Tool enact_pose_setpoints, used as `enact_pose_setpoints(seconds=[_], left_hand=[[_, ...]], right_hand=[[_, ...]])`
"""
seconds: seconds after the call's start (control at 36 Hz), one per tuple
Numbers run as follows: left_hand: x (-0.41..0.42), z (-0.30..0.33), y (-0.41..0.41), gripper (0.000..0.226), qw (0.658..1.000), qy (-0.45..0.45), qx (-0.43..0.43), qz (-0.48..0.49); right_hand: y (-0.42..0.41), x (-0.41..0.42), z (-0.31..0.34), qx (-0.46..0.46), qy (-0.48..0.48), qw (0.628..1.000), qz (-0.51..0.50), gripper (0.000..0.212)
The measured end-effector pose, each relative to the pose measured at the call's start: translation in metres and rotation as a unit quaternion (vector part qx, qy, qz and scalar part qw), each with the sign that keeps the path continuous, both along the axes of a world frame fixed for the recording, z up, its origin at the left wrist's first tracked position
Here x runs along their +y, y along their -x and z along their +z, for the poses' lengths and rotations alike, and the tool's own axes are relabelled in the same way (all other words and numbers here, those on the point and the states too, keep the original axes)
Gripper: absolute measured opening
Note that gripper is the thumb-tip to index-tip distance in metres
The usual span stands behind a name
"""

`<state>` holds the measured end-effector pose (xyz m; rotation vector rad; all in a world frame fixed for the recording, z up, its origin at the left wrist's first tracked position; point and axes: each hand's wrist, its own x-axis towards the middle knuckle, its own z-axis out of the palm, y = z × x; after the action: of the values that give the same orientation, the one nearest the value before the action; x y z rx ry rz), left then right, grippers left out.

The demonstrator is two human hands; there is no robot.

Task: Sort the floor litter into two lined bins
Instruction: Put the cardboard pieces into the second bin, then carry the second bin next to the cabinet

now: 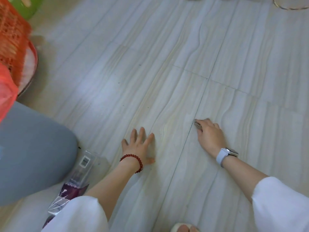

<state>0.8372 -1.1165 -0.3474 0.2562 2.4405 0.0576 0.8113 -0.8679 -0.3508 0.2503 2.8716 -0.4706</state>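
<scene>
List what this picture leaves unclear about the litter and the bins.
Head view only:
- The small grey item under the right hand: fingers cover most of it, so what it is stays unknown.
- The clear plastic wrapper by the knee: partly hidden by the left sleeve.
- The orange basket and green container: cut by the frame edge and blurred; contents unseen.
- The left hand lies flat on the floor.
</scene>
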Motion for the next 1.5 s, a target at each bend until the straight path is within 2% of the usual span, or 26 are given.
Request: enact_pose_setpoints(seconds=[0.08, 0.14, 0.28, 0.42, 0.56, 0.67, 0.75, 0.86, 1.03, 1.17, 1.28, 1.36, 1.44, 1.5], left_hand=[[-0.015, 0.007, 0.000, 0.048, 0.998, -0.046, 0.033, 0.009], [-0.030, 0.018, -0.003, 0.039, 0.996, -0.054, 0.064, 0.024], [-0.077, 0.046, -0.029, 0.049, 0.981, -0.024, 0.152, 0.117], [-0.121, 0.046, -0.064, 0.072, 0.967, 0.014, 0.109, 0.230], [-0.138, 0.050, -0.076, 0.047, 0.961, -0.043, 0.105, 0.253], [-0.124, 0.077, -0.064, 0.068, 0.955, -0.134, 0.132, 0.231], [-0.108, 0.122, -0.044, 0.081, 0.922, -0.237, 0.180, 0.246], [-0.099, 0.182, -0.014, 0.089, 0.861, -0.338, 0.279, 0.257], [-0.120, 0.272, 0.020, 0.088, 0.751, -0.408, 0.450, 0.257], [-0.176, 0.322, 0.021, 0.080, 0.658, -0.435, 0.558, 0.259], [-0.232, 0.332, -0.002, 0.069, 0.634, -0.397, 0.618, 0.240], [-0.271, 0.329, -0.027, 0.061, 0.633, -0.372, 0.631, 0.250], [-0.301, 0.317, -0.051, 0.067, 0.649, -0.331, 0.623, 0.284], [-0.313, 0.309, -0.063, 0.070, 0.665, -0.313, 0.609, 0.297]], right_hand=[[-0.001, -0.035, 0.017, 0.025, 0.065, 0.997, 0.025, 0.035], [-0.003, -0.057, 0.027, 0.035, 0.091, 0.994, 0.041, 0.035], [-0.010, -0.110, 0.041, 0.027, 0.138, 0.984, 0.108, 0.035], [-0.019, -0.153, 0.051, 0.011, 0.152, 0.974, 0.166, 0.035], [-0.024, -0.177, 0.066, 0.025, 0.158, 0.969, 0.189, 0.034], [-0.017, -0.179, 0.091, 0.054, 0.169, 0.971, 0.163, 0.032], [-0.004, -0.179, 0.122, 0.087, 0.164, 0.972, 0.144, 0.031], [0.020, -0.188, 0.172, 0.155, 0.192, 0.961, 0.122, 0.031], [0.050, -0.216, 0.249, 0.231, 0.317, 0.918, 0.046, 0.034], [0.054, -0.260, 0.286, 0.249, 0.387, 0.885, 0.067, 0.039], [0.044, -0.305, 0.299, 0.250, 0.449, 0.851, 0.108, 0.043], [0.031, -0.339, 0.298, 0.231, 0.472, 0.837, 0.150, 0.036], [0.017, -0.371, 0.290, 0.193, 0.424, 0.855, 0.229, 0.025], [0.010, -0.386, 0.280, 0.124, 0.352, 0.874, 0.311, 0.024]])
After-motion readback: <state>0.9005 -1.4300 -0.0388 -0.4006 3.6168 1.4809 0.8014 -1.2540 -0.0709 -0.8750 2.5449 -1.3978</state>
